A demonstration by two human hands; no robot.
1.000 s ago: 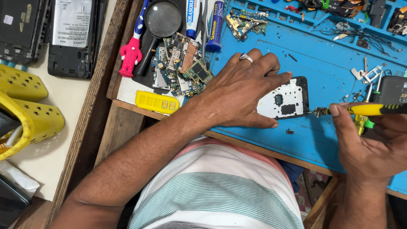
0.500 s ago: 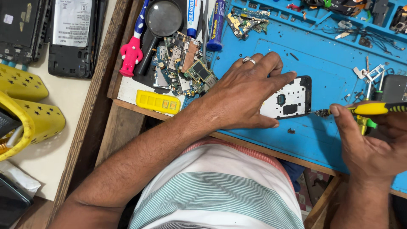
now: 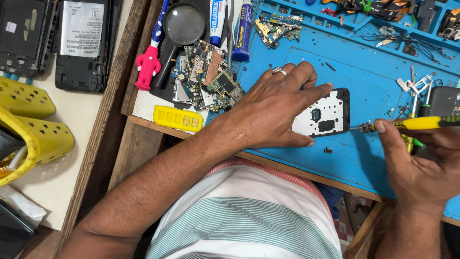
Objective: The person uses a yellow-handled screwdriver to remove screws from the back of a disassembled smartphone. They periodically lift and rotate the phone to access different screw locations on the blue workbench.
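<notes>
My left hand [image 3: 275, 110], a ring on one finger, lies flat over an opened phone [image 3: 328, 115] on the blue work mat [image 3: 364, 72], pinning it down; the phone's white inner frame and black edge show past my fingertips. My right hand [image 3: 417, 163] grips a yellow-handled screwdriver [image 3: 421, 123], held level, its metal tip touching the phone's right edge. My index finger rests along the shaft near the tip.
A pile of circuit boards [image 3: 203, 74], a magnifying glass [image 3: 179, 29], a pink toothbrush [image 3: 149, 57], tubes [image 3: 243, 33] and a yellow block [image 3: 178, 118] lie left of my hand. Loose screws and small parts [image 3: 417, 86] dot the mat. Dismantled phones [image 3: 79, 45] and yellow plastic [image 3: 33, 139] sit far left.
The phone under my left hand has slid slightly right toward the screwdriver tip. My right hand holds the screwdriver in nearly the same place.
</notes>
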